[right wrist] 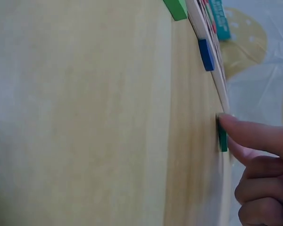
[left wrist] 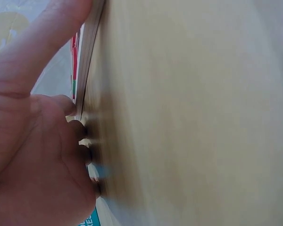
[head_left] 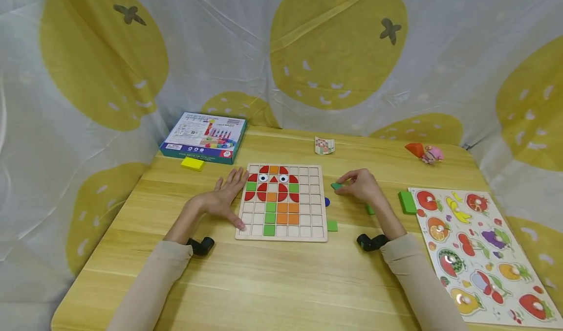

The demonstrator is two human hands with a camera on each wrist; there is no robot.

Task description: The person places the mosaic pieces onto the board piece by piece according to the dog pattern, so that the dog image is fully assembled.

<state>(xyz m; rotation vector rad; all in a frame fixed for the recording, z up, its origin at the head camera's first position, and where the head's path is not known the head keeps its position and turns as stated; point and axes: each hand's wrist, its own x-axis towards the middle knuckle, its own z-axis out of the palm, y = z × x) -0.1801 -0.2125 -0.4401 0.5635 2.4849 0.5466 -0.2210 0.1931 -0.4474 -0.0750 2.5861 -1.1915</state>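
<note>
A square wooden grid board (head_left: 305, 218) lies mid-table, with red, orange and green tiles and two eye discs (head_left: 263, 178) set in its cells. My left hand (head_left: 218, 198) rests along the board's left side, fingers spread, thumb on the lower left corner. To the right of the board, my right hand (head_left: 364, 187) pinches a small dark green tile (right wrist: 222, 137) between thumb and fingertips, low over the table. Between that hand and the board lies a blue piece (head_left: 327, 202). A light green square tile (head_left: 332, 226) sits by the board's lower right edge.
Another green piece (head_left: 369, 209) lies by my right wrist. Farther right are a green block (head_left: 407, 203) and a fruit puzzle board (head_left: 477, 243). A toy box (head_left: 204, 135) and yellow block (head_left: 192, 164) stand back left; a pattern card (head_left: 324, 145) lies behind.
</note>
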